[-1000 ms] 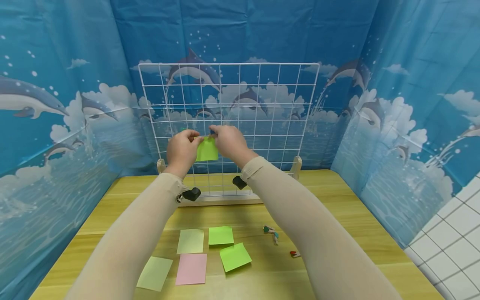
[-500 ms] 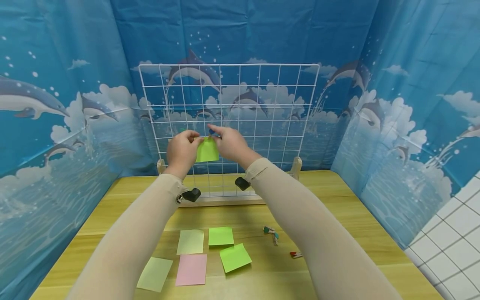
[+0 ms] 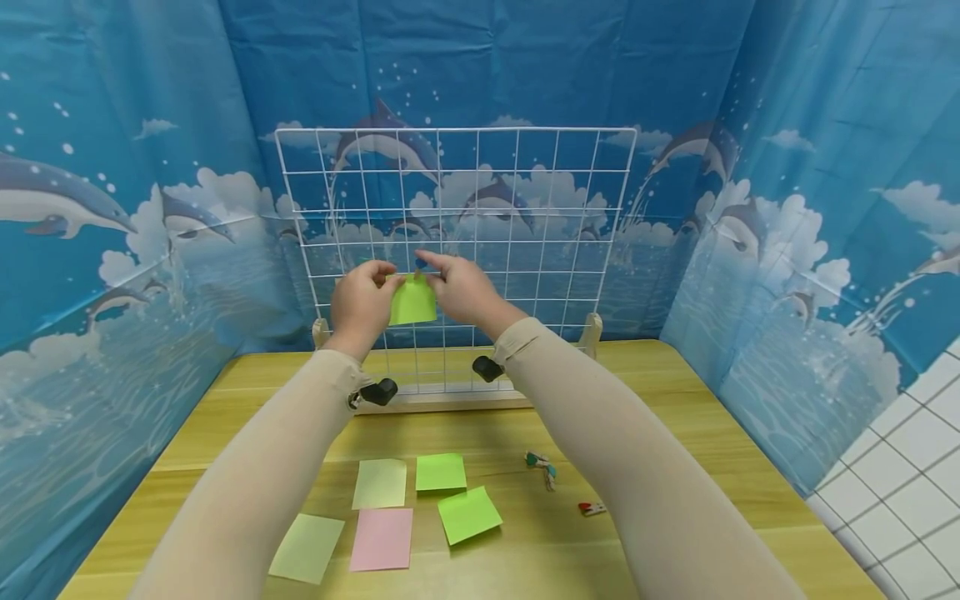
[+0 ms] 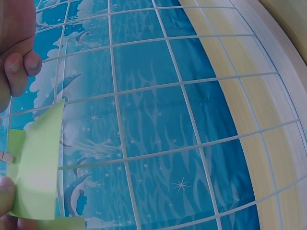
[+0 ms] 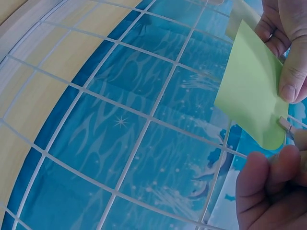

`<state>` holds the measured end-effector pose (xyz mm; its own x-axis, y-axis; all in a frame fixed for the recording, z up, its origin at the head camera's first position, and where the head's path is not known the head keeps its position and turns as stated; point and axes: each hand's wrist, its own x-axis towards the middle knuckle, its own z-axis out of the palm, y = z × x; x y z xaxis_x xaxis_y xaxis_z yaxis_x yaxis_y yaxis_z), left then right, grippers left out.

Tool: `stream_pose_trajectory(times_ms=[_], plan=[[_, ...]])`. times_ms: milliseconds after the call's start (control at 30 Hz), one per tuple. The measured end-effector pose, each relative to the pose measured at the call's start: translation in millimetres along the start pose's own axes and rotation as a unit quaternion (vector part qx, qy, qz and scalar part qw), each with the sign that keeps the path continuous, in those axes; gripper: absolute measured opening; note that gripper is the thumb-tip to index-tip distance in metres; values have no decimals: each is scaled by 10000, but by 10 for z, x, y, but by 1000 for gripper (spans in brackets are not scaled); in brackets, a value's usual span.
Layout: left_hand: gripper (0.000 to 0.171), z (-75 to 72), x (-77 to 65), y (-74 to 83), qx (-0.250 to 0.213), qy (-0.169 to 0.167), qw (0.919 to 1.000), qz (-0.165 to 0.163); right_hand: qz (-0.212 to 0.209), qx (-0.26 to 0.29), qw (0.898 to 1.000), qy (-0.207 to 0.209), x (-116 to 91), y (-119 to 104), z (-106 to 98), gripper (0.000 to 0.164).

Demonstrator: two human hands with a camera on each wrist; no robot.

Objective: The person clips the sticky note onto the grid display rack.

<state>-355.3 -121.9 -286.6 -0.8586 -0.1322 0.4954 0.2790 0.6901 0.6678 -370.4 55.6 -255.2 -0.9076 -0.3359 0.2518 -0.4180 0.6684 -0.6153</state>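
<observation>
In the head view, my left hand (image 3: 362,302) pinches the upper left edge of a bright green sticky note (image 3: 412,302), held upright against the white wire grid (image 3: 517,242). Beside its top edge, my right hand (image 3: 467,290) pinches a small wooden clothespin (image 5: 286,125) with a blue ornament. In the right wrist view the clothespin's tip is right at the note's edge, with my left thumb (image 5: 290,86) on the note nearby. A second, paler-looking note (image 5: 236,20) shows behind my left hand there; in the head view that hand hides it.
On the wooden table (image 3: 660,433) lie two pale yellow notes (image 3: 379,483), a pink note (image 3: 382,540) and two green notes (image 3: 469,516). Several small clothespins (image 3: 542,468) lie at the right, one with a red ornament (image 3: 587,508). Dolphin-print curtains surround the table.
My right hand has shifted slightly right, and more of the blue-ornamented clothespin shows at the note's top edge. My left hand stays nearly still on the note.
</observation>
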Motion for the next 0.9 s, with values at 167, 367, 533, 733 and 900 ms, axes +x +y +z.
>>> stream_pose_trajectory(times_ms=[167,367,533,733,900], plan=[[33,-24,-17,1,46,-16,10000,73,-4,83,9999,-78,10,5,5,52],[33,-47,-42,23,423,-35,9987,278,58,122,9999,-80,1,-6,3,53],[32,-40,-46,37,693,24,9965,462,62,93,9999,-98,-19,-15,-13,53],[33,-33,-63,20,788,7,9949,636,-34,-60,9999,-98,-44,-11,-31,54],[33,-37,-82,3,1015,55,9911,855,-52,-177,9997,-154,-58,3,-43,54]])
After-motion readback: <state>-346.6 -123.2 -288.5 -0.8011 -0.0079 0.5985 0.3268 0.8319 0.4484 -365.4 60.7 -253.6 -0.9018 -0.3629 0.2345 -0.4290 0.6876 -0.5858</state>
